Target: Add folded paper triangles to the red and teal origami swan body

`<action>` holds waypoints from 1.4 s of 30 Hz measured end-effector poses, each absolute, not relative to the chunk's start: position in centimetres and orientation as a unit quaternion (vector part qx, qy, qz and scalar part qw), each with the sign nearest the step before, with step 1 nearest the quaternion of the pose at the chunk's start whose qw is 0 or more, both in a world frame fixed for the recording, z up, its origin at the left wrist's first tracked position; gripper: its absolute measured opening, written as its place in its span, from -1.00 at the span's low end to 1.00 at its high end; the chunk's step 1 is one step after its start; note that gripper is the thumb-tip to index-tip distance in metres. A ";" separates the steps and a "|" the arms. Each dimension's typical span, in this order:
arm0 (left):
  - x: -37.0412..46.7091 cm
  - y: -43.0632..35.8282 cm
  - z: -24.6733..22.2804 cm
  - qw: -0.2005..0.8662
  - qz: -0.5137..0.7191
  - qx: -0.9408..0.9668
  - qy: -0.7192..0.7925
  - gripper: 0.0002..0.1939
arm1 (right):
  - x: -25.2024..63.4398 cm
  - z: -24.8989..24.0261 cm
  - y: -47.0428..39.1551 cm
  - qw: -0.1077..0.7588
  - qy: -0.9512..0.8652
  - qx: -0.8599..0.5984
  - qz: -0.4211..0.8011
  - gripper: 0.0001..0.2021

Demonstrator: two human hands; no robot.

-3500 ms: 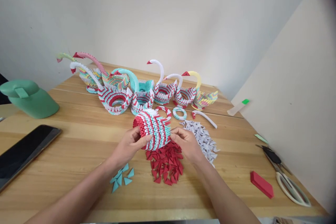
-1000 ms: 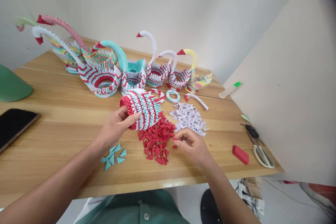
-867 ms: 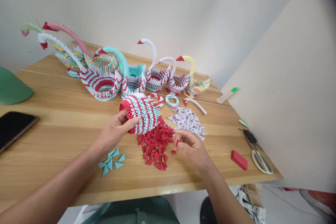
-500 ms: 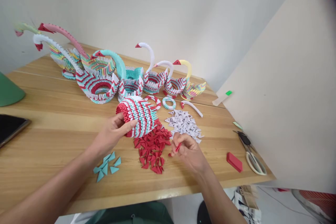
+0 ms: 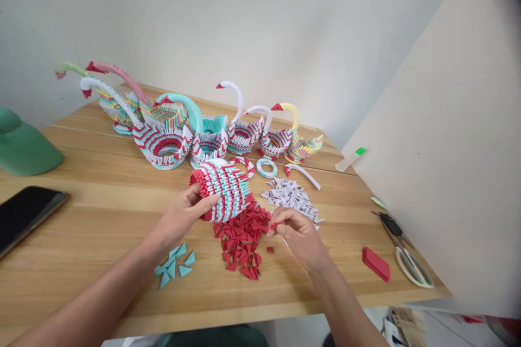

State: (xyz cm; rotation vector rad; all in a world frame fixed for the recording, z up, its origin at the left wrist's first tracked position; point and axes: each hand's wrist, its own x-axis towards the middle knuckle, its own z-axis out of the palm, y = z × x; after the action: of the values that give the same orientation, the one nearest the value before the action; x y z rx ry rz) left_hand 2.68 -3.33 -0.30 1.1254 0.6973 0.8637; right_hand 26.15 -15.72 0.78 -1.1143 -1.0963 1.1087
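My left hand point(image 5: 188, 210) grips the near rim of a round body of folded paper point(image 5: 228, 190), striped red, white and teal and tipped on its side above the table. My right hand point(image 5: 293, 227) pinches a small red paper piece point(image 5: 275, 225) between thumb and fingertips. Below the striped body lies a pile of red folded pieces point(image 5: 242, 244), with one loose red piece point(image 5: 270, 249) to its right. White folded pieces point(image 5: 291, 195) are heaped behind my right hand. Several teal pieces point(image 5: 175, 264) lie beside my left forearm.
Paper swans point(image 5: 163, 143) line the back. Two paper rings point(image 5: 266, 168) and a white neck piece point(image 5: 303, 173) stand before them. A phone point(image 5: 28, 214) and green object point(image 5: 26, 146) are left; a red block point(image 5: 376, 264) and scissors point(image 5: 411, 265) right.
The view has shifted, so the table's contents appear further right and lower. My right hand has turned slightly with the red piece, and the loose red piece beneath it now shows clearly.
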 end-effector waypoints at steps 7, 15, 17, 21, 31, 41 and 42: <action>2.8 -3.7 0.8 0.755 0.396 0.434 0.292 -0.60 | 25.9 2.8 -12.8 0.618 -0.431 -0.522 0.400 -0.81; 2.6 -3.7 0.8 0.771 0.375 0.446 0.257 -0.63 | 24.8 1.8 -11.0 0.608 -0.448 -0.516 0.404 -0.84; 2.6 -3.6 0.7 0.767 0.373 0.455 0.255 -0.64 | 24.9 1.5 -10.9 0.610 -0.461 -0.504 0.401 -0.85; 2.6 -3.6 0.7 0.761 0.366 0.471 0.255 -0.63 | 25.1 1.4 -11.0 0.600 -0.479 -0.496 0.407 -0.87; 2.6 -3.6 0.3 0.769 0.353 0.473 0.245 -0.64 | 24.9 1.4 -10.8 0.605 -0.489 -0.482 0.404 -0.87; 2.5 -3.4 0.2 0.761 0.342 0.498 0.235 -0.62 | 24.5 0.9 -10.8 0.632 -0.433 -0.479 0.429 -0.87; 2.5 -3.4 0.2 0.757 0.343 0.503 0.238 -0.62 | 24.5 0.9 -10.7 0.631 -0.433 -0.480 0.429 -0.86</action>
State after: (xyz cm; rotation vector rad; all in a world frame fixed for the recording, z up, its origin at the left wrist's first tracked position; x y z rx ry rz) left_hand 2.51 -3.43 0.16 1.0971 0.5179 0.7468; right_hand 24.49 -10.75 0.89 -1.0995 -0.9913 0.9813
